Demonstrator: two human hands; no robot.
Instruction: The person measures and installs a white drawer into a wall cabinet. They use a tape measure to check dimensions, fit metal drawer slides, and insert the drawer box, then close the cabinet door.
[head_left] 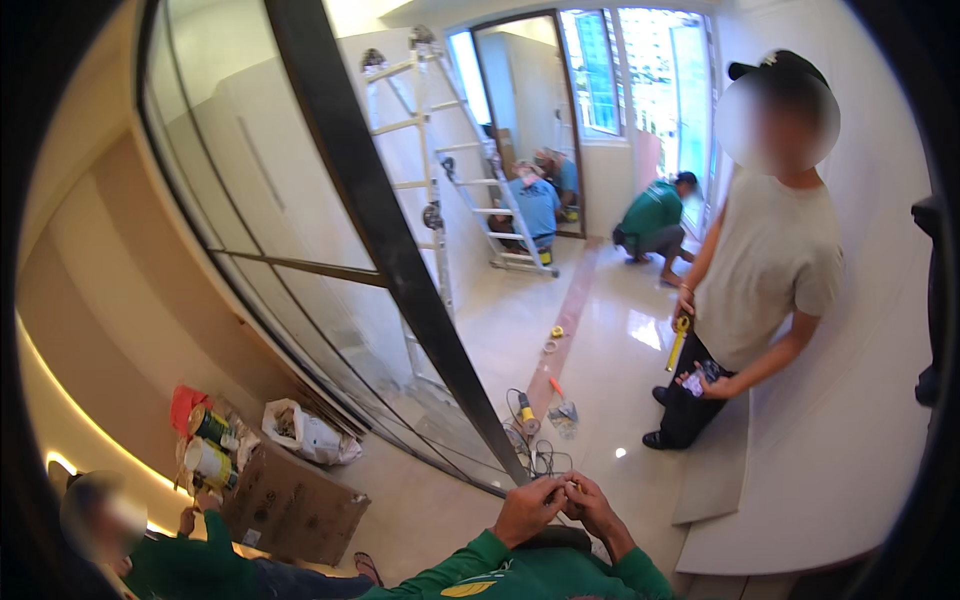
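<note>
My left hand (528, 510) and my right hand (592, 502) meet in front of my green-sleeved body, fingertips pinched together. Whatever they hold, if anything, is too small and too covered by the fingers to name. Just beyond them the dark post (410, 250) of a glass partition comes down to the floor. Black cables (545, 458) lie in loose loops past my fingers, beside a yellow power tool (527, 413). An orange-handled tool (556, 386) and a clear plastic bag (564, 418) are close to it.
A person on the right holds a yellow tape measure (678, 343) and a phone (700, 378). Two people crouch farther back near a stepladder (480, 180) and a mirror (540, 110). At left, another person is beside a cardboard box (295, 505), cans (208, 462) and a white sack (310, 432).
</note>
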